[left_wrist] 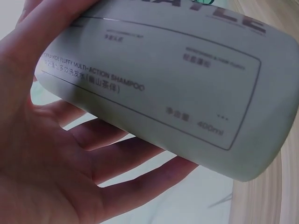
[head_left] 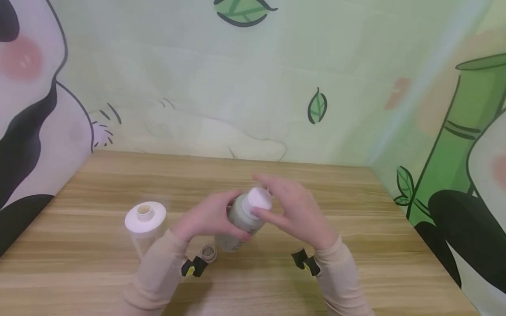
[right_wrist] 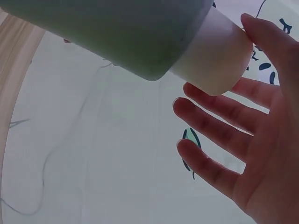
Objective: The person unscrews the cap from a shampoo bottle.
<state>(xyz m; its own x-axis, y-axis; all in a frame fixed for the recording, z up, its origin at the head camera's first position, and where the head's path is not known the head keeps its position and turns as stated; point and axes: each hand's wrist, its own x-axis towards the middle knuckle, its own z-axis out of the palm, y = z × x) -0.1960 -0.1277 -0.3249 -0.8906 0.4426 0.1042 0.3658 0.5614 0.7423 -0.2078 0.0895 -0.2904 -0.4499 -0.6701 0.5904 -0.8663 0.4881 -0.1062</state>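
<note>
A grey-green shampoo bottle [head_left: 241, 215] with printed lettering is held tilted above the table, its white cap [head_left: 258, 201] pointing up and to the right. My left hand [head_left: 211, 215] grips the bottle's body, thumb on the near side. In the left wrist view its fingers run behind the labelled bottle [left_wrist: 177, 88]. At the cap is my right hand [head_left: 298, 206], its thumb touching the cap's edge. Its other fingers are spread and fairly straight; in the right wrist view the cap [right_wrist: 212, 53] partly hides the index finger.
A white bottle [head_left: 146, 221] with an uncapped neck stands left of my left forearm. On the table [head_left: 245, 289], near my left wrist, lies a small round hollow cap [head_left: 208, 253]. Behind the table rises a wall [head_left: 189, 66] printed with leaves, pandas and bamboo.
</note>
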